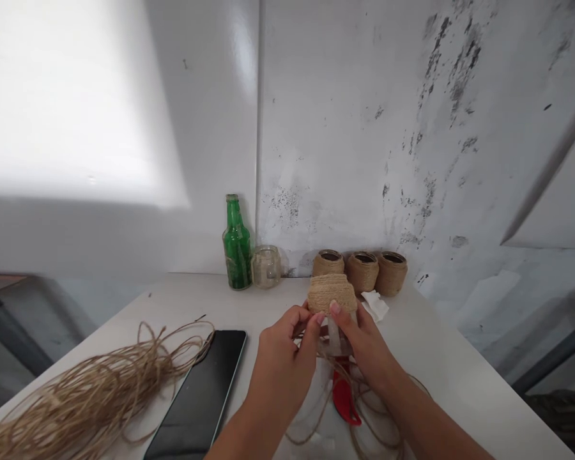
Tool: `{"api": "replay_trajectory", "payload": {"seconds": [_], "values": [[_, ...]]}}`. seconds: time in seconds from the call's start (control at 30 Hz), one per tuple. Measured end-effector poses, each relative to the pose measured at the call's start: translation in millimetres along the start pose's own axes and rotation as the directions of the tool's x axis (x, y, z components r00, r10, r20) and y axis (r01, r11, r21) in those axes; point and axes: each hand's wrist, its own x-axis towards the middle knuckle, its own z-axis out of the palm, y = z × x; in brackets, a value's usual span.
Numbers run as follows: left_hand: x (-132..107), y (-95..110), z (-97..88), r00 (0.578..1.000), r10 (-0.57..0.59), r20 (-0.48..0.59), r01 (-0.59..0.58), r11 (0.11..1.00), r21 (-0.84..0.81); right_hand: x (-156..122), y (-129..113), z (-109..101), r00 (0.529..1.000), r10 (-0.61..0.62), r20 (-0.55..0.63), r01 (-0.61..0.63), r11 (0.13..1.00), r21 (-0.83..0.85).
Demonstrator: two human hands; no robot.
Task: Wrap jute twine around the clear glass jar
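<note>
Twine-wrapped glass vessel (331, 295), one, held above the counter between both hands, tilted, jute coils on the upper part, bare glass (334, 336) showing below. Left hand (282, 359): partly closed, fingers (303, 317) curled against the near side of the wrap. Right hand (365, 340): partly closed, thumb (335, 309) pressed on the lower edge of the coils, fingers on the far side. Loose twine strands (359, 409) hang below both hands, over one red object (344, 399), kind unclear, partly hidden. Counter (441, 345): white, its back edge against a white wall (345, 140) with dark mottled stains and one vertical seam; a bright patch of light falls on the wall at left. Count on the counter: one green glass bottle (237, 246), upright; one clear glass jar (266, 266), just beside it; three twine-wrapped jars (361, 271), upright in a touching row near the wall; one white paper scrap (374, 305) beside them; one bundle of loose jute twine (91, 390) at left, touching one black tablet (201, 390).
</note>
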Motion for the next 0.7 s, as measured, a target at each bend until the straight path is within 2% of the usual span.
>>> {"api": "replay_trajectory", "payload": {"seconds": [0.37,0.7], "values": [[1,-3,0.9,1.0,0.008,0.003,-0.008,0.998,-0.068,2,4,0,1.0,0.02,0.001,-0.02,0.998,0.051],[6,-9,2.9,1.0,0.008,-0.02,-0.008,1.0,-0.025,9,11,-3,0.999,0.03,-0.017,-0.03,0.999,0.01]]}}
